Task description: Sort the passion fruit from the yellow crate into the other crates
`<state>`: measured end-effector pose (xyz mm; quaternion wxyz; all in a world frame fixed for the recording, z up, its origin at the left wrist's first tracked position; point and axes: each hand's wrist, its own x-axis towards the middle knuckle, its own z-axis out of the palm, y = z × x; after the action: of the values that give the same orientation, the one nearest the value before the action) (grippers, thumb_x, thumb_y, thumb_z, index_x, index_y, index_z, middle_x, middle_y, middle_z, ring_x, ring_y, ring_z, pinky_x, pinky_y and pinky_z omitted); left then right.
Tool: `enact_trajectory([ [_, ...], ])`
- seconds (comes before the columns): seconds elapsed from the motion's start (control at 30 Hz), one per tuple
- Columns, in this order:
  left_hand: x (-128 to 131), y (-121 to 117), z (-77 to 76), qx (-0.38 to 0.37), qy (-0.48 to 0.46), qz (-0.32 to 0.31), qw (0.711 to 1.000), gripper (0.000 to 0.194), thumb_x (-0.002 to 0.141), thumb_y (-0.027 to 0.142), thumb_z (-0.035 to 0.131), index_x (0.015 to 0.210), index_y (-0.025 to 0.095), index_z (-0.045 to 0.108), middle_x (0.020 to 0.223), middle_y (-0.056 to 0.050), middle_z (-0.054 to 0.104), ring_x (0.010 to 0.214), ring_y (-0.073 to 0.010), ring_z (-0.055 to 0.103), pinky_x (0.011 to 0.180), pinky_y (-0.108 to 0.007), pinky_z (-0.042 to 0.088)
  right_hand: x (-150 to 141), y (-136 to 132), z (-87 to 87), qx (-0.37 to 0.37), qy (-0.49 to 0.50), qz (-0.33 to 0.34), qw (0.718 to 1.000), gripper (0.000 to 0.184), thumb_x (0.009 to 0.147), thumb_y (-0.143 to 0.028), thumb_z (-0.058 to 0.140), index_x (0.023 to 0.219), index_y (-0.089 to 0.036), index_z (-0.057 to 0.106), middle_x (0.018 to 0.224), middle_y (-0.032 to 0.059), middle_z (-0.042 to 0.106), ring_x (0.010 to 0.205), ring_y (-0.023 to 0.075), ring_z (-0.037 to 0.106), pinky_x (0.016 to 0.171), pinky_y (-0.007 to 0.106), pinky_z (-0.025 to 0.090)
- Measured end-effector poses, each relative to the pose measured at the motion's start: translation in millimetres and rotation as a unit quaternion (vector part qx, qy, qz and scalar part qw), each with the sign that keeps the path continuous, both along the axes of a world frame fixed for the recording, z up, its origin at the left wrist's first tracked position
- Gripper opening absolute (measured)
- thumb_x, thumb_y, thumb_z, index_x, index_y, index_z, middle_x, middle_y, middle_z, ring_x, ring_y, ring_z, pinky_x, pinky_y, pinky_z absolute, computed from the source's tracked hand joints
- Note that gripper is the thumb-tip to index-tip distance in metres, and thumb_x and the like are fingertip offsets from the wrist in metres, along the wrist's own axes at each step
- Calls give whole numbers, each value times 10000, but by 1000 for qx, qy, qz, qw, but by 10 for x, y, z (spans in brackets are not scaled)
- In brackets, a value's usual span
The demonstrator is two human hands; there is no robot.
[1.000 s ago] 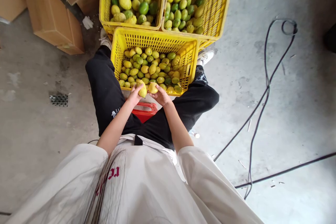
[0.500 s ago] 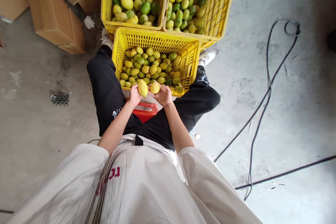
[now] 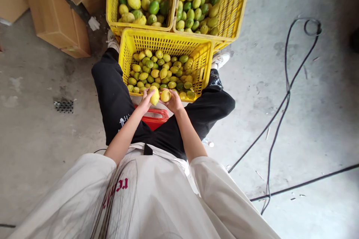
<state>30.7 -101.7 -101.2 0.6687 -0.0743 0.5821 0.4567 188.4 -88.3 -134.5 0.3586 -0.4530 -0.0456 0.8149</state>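
My left hand [image 3: 145,101] grips a yellow lemon [image 3: 154,96], its pointed end toward me. Close beside it, a rounder yellow lemon [image 3: 165,95] is held in the fingers of my right hand [image 3: 175,102]. Both hands are at the near rim of a yellow plastic crate [image 3: 165,37] between my legs. Inside that crate lie many green and yellow lemons [image 3: 163,73]. The palms are turned away, so part of each grip is hidden.
Two more yellow crates, the left one [image 3: 140,27] and the right one [image 3: 235,3], hold green and yellow fruit behind. Cardboard boxes [image 3: 52,15] stand at the upper left. A red plastic piece [image 3: 153,121] shows between my legs. Black cable [image 3: 280,108] lies on the floor at right.
The lemon in my left hand has turned a little and shifted slightly right. My right hand still holds its lemon in nearly the same place.
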Motion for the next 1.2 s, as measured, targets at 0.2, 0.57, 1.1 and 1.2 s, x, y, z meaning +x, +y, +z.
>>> enact_trajectory([
  [0.2,-44,42,-48,16,-21,-2,1000,167,985,225,689,1148,200,714,969,-17,783,799,-137,743,828,-248,589,5,29,33,2,32,-21,999,309,801,-281,601,1109,-278,614,973,51,811,1167,321,781,1032,571,659],
  [0.57,-80,31,137,31,-115,9,993,433,1031,305,417,1249,133,750,948,-110,818,1071,-272,816,992,-368,641,-12,-33,-34,34,-19,15,999,241,822,-356,798,1004,-280,660,972,17,781,1045,245,785,975,459,715],
  [1.1,-41,21,31,19,-21,-9,1000,281,943,178,747,1202,243,659,882,11,765,770,-161,774,842,-287,622,29,23,-84,7,3,11,1000,276,891,-465,682,1083,-267,668,968,42,812,1098,315,815,930,512,708],
  [1.2,-44,32,5,11,-22,1,1000,281,947,216,758,1214,257,679,921,7,773,841,-178,790,910,-319,633,26,33,-91,-2,8,-1,1000,266,868,-433,642,1072,-264,657,977,56,816,1120,326,807,938,517,697],
])
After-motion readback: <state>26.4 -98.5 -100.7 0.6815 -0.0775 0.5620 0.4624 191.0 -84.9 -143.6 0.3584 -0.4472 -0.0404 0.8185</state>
